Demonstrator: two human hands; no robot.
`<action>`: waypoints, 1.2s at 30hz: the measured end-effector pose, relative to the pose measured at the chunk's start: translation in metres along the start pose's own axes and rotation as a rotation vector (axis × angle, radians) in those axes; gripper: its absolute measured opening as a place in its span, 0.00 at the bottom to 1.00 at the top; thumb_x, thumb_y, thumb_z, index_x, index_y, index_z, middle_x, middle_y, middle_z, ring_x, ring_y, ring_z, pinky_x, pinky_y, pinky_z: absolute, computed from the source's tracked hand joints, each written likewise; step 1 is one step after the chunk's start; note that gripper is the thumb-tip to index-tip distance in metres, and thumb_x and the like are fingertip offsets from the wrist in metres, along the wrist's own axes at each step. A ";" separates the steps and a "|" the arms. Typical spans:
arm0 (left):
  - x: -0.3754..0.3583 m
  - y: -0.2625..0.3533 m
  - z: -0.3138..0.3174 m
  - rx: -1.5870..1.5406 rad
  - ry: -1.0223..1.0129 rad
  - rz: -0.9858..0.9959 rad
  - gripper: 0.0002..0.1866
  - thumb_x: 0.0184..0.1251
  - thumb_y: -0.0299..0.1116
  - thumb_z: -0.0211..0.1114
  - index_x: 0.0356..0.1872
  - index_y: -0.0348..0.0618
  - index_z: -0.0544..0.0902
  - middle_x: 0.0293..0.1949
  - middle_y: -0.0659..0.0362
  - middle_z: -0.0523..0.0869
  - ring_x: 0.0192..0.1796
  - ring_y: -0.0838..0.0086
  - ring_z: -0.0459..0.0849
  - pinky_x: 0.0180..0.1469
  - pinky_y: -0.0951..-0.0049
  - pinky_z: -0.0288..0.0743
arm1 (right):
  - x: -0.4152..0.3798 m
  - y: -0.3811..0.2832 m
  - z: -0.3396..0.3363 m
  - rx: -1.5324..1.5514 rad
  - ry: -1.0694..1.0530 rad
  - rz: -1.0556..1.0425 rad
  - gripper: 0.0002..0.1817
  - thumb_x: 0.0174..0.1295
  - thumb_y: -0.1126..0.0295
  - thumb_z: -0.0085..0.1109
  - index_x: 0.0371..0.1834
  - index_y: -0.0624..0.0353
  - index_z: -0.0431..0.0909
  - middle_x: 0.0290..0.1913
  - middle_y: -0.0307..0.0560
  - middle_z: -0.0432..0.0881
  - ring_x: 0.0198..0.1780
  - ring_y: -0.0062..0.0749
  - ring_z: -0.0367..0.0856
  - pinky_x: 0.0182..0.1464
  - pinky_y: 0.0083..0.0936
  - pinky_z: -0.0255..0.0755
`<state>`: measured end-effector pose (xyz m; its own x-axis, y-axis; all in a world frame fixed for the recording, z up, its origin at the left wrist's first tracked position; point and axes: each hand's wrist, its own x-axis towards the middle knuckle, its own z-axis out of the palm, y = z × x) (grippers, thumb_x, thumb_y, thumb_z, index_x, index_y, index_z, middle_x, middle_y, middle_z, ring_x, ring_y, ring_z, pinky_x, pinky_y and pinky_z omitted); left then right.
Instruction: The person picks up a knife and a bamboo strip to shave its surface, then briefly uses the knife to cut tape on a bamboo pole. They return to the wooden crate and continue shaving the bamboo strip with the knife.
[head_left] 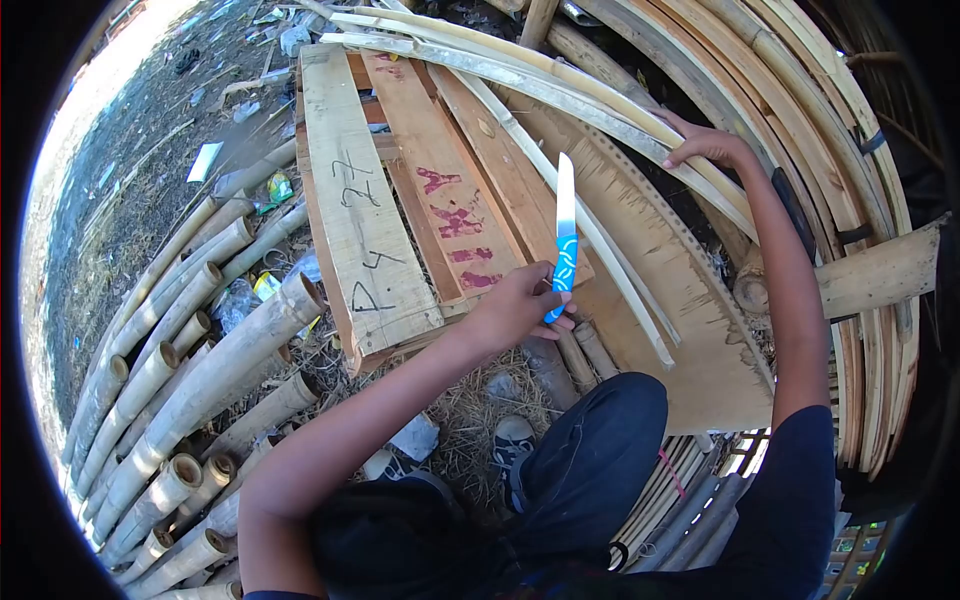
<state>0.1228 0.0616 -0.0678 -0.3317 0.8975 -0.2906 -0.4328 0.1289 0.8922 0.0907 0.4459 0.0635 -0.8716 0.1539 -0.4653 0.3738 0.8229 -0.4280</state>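
Fingers of your left hand are curled around the blue patterned handle of a knife — its white blade points up and away from you, over the wooden pallet. Your right hand reaches out further, fingers pressed down on a long curved bamboo strip that arches across the pallet's far end. A thinner split strip lies just beside the blade. Cut bamboo poles are stacked to your left — more bent strips pile up on your right.
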 end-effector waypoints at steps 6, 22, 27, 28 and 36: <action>-0.003 0.004 0.006 0.020 -0.017 -0.002 0.09 0.78 0.31 0.54 0.51 0.36 0.72 0.47 0.53 0.83 0.49 0.69 0.87 0.50 0.69 0.85 | 0.006 -0.003 0.005 -0.185 0.063 -0.055 0.63 0.37 0.63 0.76 0.81 0.46 0.48 0.74 0.56 0.63 0.72 0.41 0.63 0.73 0.32 0.55; -0.008 -0.005 0.003 0.007 -0.040 0.008 0.09 0.77 0.33 0.55 0.49 0.38 0.74 0.45 0.56 0.84 0.48 0.71 0.87 0.50 0.69 0.84 | -0.004 -0.024 0.026 -0.527 0.395 0.072 0.47 0.33 0.59 0.75 0.64 0.58 0.71 0.53 0.64 0.82 0.56 0.53 0.81 0.59 0.39 0.73; -0.009 -0.006 0.004 0.013 -0.051 0.014 0.09 0.77 0.32 0.56 0.49 0.38 0.74 0.45 0.56 0.84 0.48 0.71 0.87 0.49 0.69 0.85 | -0.004 -0.025 0.034 -0.619 0.534 0.073 0.44 0.36 0.61 0.74 0.64 0.57 0.71 0.51 0.64 0.82 0.55 0.56 0.81 0.59 0.43 0.74; -0.010 -0.006 0.004 0.013 -0.048 0.014 0.09 0.77 0.32 0.56 0.49 0.38 0.74 0.45 0.56 0.84 0.48 0.71 0.87 0.49 0.69 0.85 | -0.006 -0.028 0.036 -0.621 0.567 0.050 0.44 0.37 0.62 0.74 0.65 0.57 0.71 0.51 0.65 0.82 0.54 0.57 0.81 0.59 0.43 0.74; -0.020 0.001 0.000 0.021 -0.031 0.056 0.08 0.77 0.33 0.56 0.47 0.38 0.74 0.44 0.57 0.84 0.46 0.72 0.87 0.47 0.70 0.85 | -0.020 -0.056 0.037 -0.641 0.615 0.001 0.38 0.43 0.68 0.70 0.63 0.57 0.71 0.49 0.66 0.82 0.53 0.58 0.81 0.57 0.44 0.74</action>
<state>0.1289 0.0431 -0.0614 -0.3290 0.9160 -0.2297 -0.3969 0.0866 0.9138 0.0985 0.3767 0.0679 -0.9563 0.2699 0.1124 0.2864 0.9422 0.1739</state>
